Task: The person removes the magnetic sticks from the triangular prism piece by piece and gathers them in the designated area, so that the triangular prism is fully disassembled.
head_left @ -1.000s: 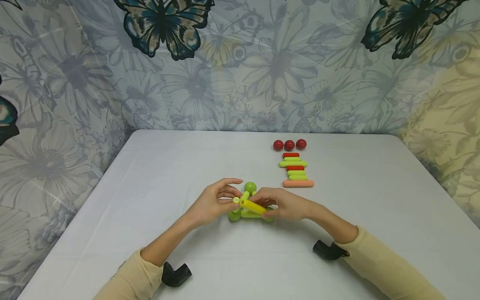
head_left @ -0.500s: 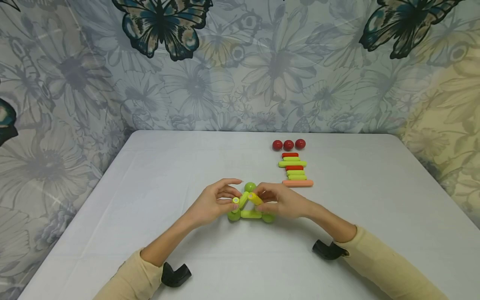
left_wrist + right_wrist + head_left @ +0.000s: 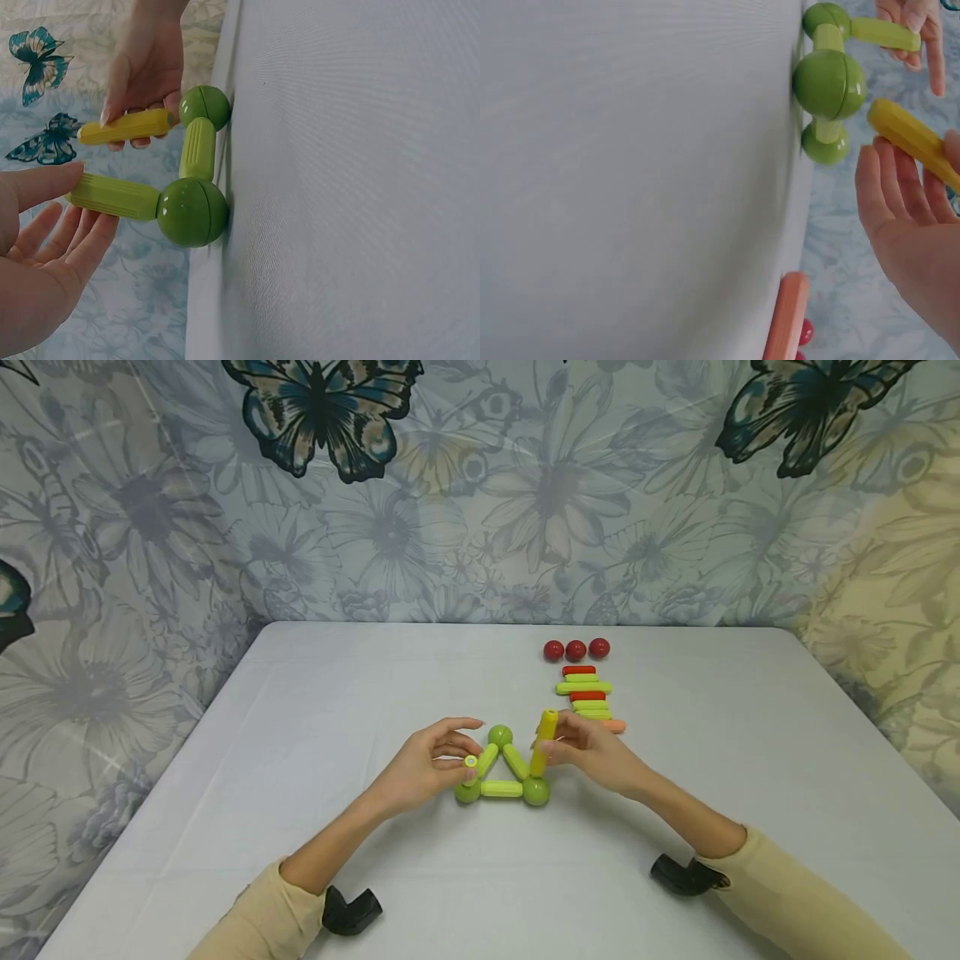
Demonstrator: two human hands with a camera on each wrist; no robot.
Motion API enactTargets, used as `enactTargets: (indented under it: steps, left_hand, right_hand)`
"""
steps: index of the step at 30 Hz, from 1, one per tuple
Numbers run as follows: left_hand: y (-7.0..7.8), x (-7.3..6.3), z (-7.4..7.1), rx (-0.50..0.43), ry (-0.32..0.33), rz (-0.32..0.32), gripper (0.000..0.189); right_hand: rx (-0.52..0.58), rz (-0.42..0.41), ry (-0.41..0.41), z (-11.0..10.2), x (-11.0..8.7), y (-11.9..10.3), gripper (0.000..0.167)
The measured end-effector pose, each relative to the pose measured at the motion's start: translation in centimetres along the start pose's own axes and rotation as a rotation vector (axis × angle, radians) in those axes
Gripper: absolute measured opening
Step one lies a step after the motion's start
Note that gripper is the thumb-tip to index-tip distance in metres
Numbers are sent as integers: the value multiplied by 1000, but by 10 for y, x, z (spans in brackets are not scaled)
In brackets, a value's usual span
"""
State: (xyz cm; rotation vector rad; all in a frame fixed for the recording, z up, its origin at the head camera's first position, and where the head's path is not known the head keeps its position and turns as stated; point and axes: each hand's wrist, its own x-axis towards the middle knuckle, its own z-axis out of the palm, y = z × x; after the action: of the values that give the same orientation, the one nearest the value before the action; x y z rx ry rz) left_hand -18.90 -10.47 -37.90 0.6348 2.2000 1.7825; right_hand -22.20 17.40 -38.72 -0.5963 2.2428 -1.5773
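On the white table lies a triangle of light-green rods [image 3: 501, 788] joined by three green balls [image 3: 500, 736]. My left hand [image 3: 442, 752] pinches a light-green rod [image 3: 116, 196] that rises from the left ball [image 3: 193, 212]. Between thumb and fingers, my right hand [image 3: 588, 747] holds a yellow rod [image 3: 544, 742] close over the right ball [image 3: 536, 791]. The right wrist view shows that yellow rod [image 3: 915, 139] tilted, with a small gap between its lower end and the near ball [image 3: 829, 84].
Beyond my right hand, three red balls [image 3: 576, 651] sit in a row. Nearer stands a column of short red and light-green rods [image 3: 583, 688], with an orange rod [image 3: 787, 319] at its near end, partly behind the hand. A patterned wall [image 3: 480, 527] rises behind the table.
My right hand has moved right and turned the yellow rod from lying low across the triangle to nearly upright by the right ball. My left hand has stayed in place.
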Motion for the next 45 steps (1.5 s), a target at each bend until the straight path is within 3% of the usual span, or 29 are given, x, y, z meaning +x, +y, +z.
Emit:
enactTargets:
  steps: [5,10,20,25,35,41,45]
  left_hand:
    - [1,0,1,8,5,-10,59]
    - [1,-1,1,12,9,-17,59]
    - [2,-1,0,8,4,-15,59]
    - [2,-1,0,7,5,-17,59]
    - [2,-1,1,0,5,-22,60]
    - [3,-1,1,-1,7,-23,60]
    - [2,-1,1,6,7,-21,60]
  right_hand:
    - [108,79,72,-10,-8,4,45]
    - [180,221,146,-17,-14,8,43]
    - [424,371,178,-34,-29,16,53]
    - [496,432,223,-40,-30,18,69]
    - [433,506,225,-50,-35,26,38]
    - [636,494,277,-55,-36,29,30]
    - [694,513,328,-55,-34,29,28]
